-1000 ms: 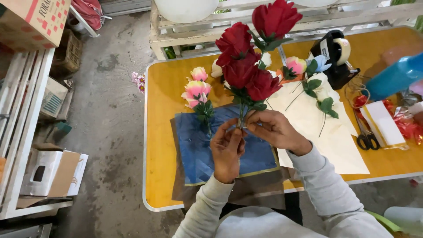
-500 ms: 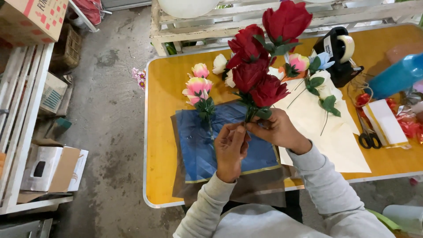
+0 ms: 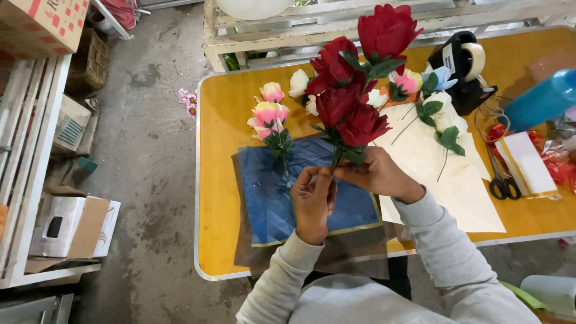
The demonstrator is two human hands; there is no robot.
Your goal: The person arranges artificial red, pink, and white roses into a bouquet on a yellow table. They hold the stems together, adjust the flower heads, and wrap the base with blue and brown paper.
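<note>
Light grey long sleeves, ribbed cuffs, bare hands [image 3: 314,201].

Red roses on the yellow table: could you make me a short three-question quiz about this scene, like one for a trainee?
1. True or false: both hands grip the stems of the red roses.
2. What lies flat directly under the hands? A) blue wrapping sheet B) green towel C) metal tray
3. Which cutting tool lies near the table's right edge, untouched?

Key:
1. True. The left hand and right hand meet at the stems, holding the bunch upright.
2. A. The blue wrapping sheet lies on the yellow table, with pink flowers at its top edge.
3. The black scissors, beside the cream paper.
</note>
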